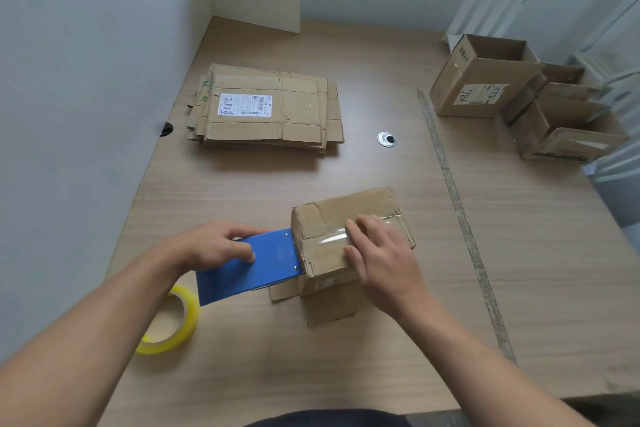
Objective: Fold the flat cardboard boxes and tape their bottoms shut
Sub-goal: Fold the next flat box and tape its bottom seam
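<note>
Near the table's front edge, a box stands bottom-up. The right hand presses flat on its clear tape, fingers straight. The left hand grips a blue dispenser touching the box's left edge.

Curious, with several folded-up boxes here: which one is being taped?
The box nearest the person: the right hand presses on it and the left hand holds a blue tape dispenser against it. The boxes at far right stand untouched.
</note>
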The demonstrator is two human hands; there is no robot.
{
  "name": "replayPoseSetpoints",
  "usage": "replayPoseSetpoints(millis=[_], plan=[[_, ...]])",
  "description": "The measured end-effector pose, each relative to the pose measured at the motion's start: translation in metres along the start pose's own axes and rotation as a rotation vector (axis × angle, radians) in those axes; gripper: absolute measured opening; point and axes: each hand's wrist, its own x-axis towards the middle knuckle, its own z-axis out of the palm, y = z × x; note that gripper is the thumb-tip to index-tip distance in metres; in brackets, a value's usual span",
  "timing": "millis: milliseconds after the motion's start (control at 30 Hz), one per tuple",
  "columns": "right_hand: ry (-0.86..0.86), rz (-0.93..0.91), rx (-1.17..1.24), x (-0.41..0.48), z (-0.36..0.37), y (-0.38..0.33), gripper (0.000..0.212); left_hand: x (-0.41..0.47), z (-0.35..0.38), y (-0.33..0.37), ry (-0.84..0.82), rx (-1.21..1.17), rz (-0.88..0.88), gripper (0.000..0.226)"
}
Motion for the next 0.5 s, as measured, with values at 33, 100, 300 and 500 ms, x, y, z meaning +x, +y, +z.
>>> replayPoseSetpoints(millis=[33, 100, 300, 500], plan=[[-0.054, 0.034, 0.003, -0.006, 0.002, 0.001, 0.051, 0.001, 0.002, 0.000, 0.001, -0.010, 0.001, 0.050], [-0.136, 0.078, 0.008, -0.013, 0.002, 0.003, 0.061, 0.001, 0.005, -0.001, 0.004, -0.029, 0.007, 0.048], [-0.268, 0.076, -0.054, -0.005, 0.000, -0.020, 0.068, 0.004, 0.014, -0.002, -0.004, -0.048, 0.043, 0.047], [-0.255, 0.015, -0.036, -0.008, 0.007, -0.031, 0.064, 0.003, 0.022, -0.006, 0.041, -0.069, 0.027, 0.047]])
